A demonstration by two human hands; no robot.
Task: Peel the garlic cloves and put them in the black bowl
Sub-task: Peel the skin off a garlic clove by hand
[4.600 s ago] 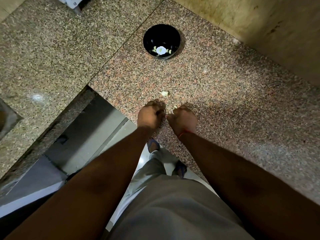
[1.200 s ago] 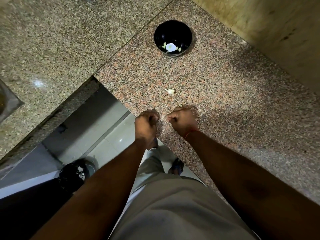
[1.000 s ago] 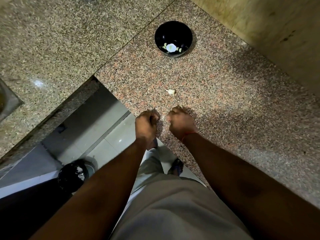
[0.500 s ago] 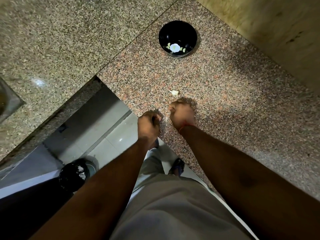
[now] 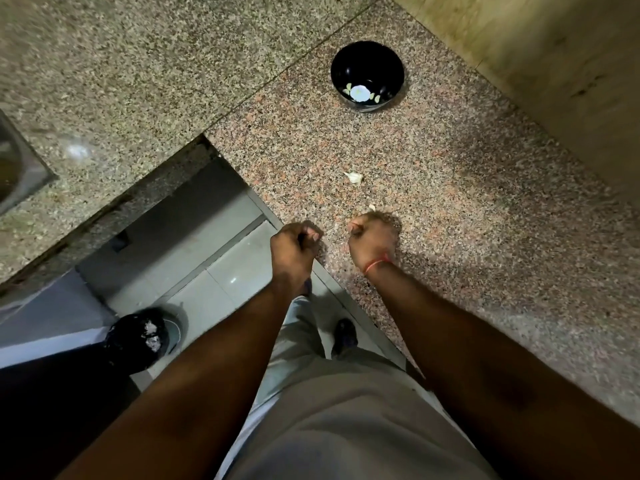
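Right hand (image 5: 372, 237): fingers curled into a fist over the granite counter (image 5: 467, 188) near its front edge; whether anything is pinched inside cannot be told. A red thread band (image 5: 375, 264) sits on its wrist. A small pale piece of garlic (image 5: 372, 207) shows just beyond the knuckles, touching or nearly touching them; which cannot be told.

Left hand (image 5: 294, 242): fingers curled, thumb laid against them, positioned at the counter's edge, apart from the right hand with a clear gap between. Contents of the grasp not visible.

Black bowl (image 5: 367, 69): upright on the counter, well beyond both hands, near the wall (image 5: 554, 64). Inside: several pale peeled cloves (image 5: 376, 97) lying round a bright white patch at the bottom, which may be a reflection.

Unpeeled garlic clove (image 5: 354, 177): lies loose on the counter between the hands and the bowl, near the right hand, slightly ahead and to its left, untouched. Nothing stands between this clove and the bowl.

Surroundings: a second grey granite slab (image 5: 121, 81) to the left, with the corner of a steel sink (image 5: 17, 171) at the far left edge. Below the counter, a black-lined waste bin (image 5: 138, 337) on the tiled floor (image 5: 221, 282) holds pale scraps. Grey trousers (image 5: 346, 427) and a dark shoe (image 5: 344, 336) fill the lower view
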